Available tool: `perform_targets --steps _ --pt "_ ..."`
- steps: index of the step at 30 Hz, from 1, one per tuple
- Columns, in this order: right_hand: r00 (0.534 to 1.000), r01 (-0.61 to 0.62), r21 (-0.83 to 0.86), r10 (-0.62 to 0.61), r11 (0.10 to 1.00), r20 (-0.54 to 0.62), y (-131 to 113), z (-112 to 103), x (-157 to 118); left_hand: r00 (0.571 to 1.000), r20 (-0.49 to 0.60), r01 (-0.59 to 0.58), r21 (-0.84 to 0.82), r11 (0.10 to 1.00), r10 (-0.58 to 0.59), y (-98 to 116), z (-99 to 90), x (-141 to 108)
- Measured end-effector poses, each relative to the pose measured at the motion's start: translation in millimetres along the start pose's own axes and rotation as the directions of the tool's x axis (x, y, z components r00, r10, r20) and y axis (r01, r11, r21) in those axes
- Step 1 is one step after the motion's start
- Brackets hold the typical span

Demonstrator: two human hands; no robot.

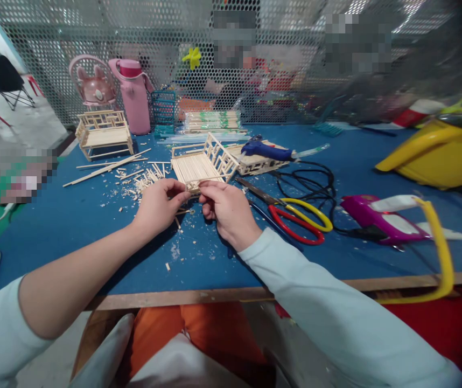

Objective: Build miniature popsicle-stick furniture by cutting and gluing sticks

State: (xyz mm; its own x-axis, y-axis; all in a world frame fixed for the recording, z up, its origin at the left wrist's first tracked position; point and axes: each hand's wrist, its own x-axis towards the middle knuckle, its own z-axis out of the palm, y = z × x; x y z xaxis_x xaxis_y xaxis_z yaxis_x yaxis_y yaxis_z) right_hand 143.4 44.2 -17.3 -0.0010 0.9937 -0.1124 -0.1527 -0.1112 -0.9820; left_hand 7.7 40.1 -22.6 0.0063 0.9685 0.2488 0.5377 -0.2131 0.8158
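At mid-bench (134, 269), the left hand (156, 206) and right hand (233, 211) pinch the near end of a stick frame (196, 168); slats (190, 163) fitted, remainder unclear.

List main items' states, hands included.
Front stick frame, deck up
Left hand, pinching at it
Right hand, likewise
Left-rear stick frame, upright
Pink flask, upright, capped
Blue glue gun, lying sideways
Scissors, lying flat
Bundled sticks, bagged
Loose sticks, scattered

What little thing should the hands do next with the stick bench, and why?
Perhaps steady the bench with the left hand and press its front edge gently with the right hand: both hands' fingertips meet there, and its sticks look thin, so a hard push might bend them.
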Motion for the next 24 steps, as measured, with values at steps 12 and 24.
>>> perform_targets --steps 12,24 --pt "1.000 0.014 -0.004 -0.014 1.000 0.008 -1.6 1.7 2.5 1.000 -0.001 0.014 0.001 1.000 -0.014 -1.5 0.3 0.6" --pt "0.992 0.116 0.000 -0.115 0.993 -0.051 -7.0 -7.0 -11.3 0.989 -0.138 -0.079 -0.124 0.989 0.061 -7.2 0.7 4.7"
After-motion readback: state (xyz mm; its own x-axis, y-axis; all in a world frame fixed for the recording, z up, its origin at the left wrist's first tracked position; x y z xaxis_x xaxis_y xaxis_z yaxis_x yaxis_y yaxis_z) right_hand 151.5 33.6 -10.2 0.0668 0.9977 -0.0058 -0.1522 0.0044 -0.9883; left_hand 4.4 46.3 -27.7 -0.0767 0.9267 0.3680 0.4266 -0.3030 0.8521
